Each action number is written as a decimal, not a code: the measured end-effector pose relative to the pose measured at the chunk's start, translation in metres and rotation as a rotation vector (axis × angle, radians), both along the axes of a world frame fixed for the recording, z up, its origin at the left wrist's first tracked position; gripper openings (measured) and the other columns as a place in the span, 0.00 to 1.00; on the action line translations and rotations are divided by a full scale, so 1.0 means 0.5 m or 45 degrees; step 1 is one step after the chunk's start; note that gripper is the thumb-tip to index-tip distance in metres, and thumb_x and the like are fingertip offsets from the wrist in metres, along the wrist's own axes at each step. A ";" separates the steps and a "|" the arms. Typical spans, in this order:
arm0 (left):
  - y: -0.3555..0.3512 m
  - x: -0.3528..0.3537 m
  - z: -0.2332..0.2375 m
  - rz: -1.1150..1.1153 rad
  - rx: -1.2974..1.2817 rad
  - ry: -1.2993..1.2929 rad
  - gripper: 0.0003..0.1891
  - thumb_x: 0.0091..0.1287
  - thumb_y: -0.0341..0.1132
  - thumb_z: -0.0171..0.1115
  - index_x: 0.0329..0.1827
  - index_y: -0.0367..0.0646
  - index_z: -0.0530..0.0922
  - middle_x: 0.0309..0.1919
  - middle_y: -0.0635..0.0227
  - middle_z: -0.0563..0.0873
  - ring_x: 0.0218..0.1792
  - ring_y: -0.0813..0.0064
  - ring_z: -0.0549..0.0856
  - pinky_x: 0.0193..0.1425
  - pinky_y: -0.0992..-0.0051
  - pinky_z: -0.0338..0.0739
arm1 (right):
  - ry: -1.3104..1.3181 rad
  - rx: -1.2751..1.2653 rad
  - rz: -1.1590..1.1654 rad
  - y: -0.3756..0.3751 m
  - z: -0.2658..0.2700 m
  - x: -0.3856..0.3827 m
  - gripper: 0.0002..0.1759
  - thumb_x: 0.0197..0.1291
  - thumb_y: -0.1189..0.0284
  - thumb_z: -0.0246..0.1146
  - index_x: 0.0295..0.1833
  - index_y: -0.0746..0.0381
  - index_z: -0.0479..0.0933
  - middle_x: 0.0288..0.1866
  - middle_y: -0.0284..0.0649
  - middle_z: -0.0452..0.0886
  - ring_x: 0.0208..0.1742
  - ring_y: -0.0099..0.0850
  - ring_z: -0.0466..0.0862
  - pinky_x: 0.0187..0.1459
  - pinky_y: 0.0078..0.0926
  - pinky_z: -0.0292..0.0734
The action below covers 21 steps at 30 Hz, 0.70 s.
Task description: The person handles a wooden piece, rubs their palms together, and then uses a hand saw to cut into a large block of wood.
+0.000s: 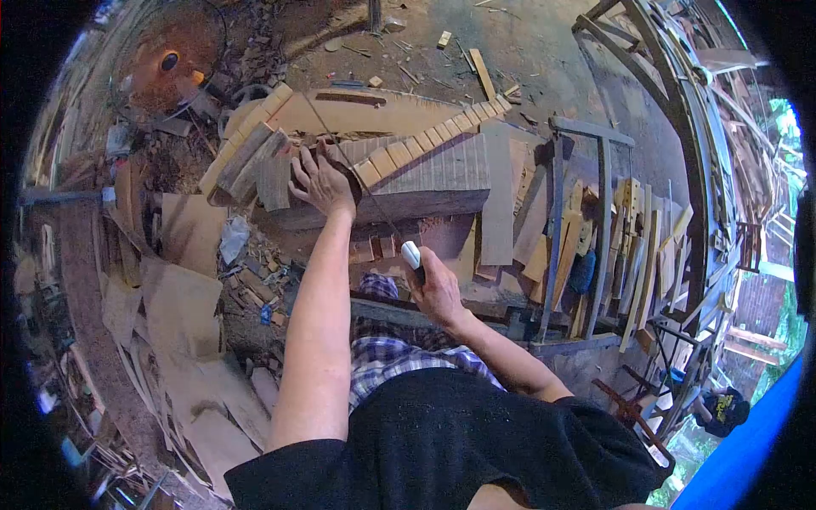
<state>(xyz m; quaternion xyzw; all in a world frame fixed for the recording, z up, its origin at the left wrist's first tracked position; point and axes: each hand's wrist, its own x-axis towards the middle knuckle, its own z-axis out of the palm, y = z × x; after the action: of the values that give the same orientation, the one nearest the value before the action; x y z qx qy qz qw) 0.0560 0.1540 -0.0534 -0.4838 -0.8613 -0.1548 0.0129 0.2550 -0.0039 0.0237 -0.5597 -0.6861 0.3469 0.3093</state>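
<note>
My right hand (439, 291) is closed around the pale handle of a handsaw (411, 250). Its thin blade runs up and left, across the near end of a wooden strip (416, 148) marked off by evenly spaced crosswise lines or cuts. The strip lies at a slant on a thick, weathered beam (425, 183). Left of the blade, my left hand (323, 184) lies palm down over the wood with fingers spread. A dark shape beside that hand, close to the blade, is partly hidden.
A second lined strip (248, 136) lies at the beam's left end. Wood boards (586, 242) lean in a metal frame on the right. A fan (169, 62) stands at the upper left. Plywood sheets (183, 306) and offcuts cover the left floor. Another person (722, 411) is at the far right.
</note>
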 end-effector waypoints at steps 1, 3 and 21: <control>0.000 0.001 -0.006 -0.009 -0.007 0.001 0.22 0.74 0.44 0.42 0.71 0.68 0.66 0.73 0.70 0.64 0.75 0.62 0.55 0.73 0.43 0.41 | -0.020 0.022 0.012 -0.001 -0.006 0.000 0.16 0.62 0.72 0.62 0.53 0.61 0.67 0.34 0.54 0.77 0.37 0.57 0.79 0.34 0.49 0.73; -0.005 0.003 -0.009 -0.012 0.089 -0.068 0.22 0.74 0.42 0.43 0.70 0.67 0.67 0.72 0.71 0.65 0.74 0.63 0.57 0.73 0.44 0.41 | -0.035 0.034 0.016 0.008 -0.003 -0.012 0.16 0.62 0.72 0.63 0.52 0.62 0.67 0.33 0.53 0.77 0.36 0.56 0.79 0.34 0.49 0.73; 0.000 -0.013 -0.033 -0.052 0.057 -0.029 0.23 0.74 0.42 0.44 0.72 0.66 0.64 0.73 0.78 0.63 0.74 0.63 0.56 0.72 0.43 0.42 | -0.050 0.056 0.042 0.046 -0.024 -0.032 0.20 0.58 0.71 0.64 0.53 0.63 0.67 0.35 0.50 0.76 0.35 0.51 0.80 0.34 0.46 0.75</control>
<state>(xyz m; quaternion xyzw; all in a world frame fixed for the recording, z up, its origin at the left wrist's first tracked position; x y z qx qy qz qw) 0.0494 0.1539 -0.0700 -0.4992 -0.8475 -0.1799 0.0106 0.2390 0.0190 0.0115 -0.5480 -0.7086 0.3258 0.3024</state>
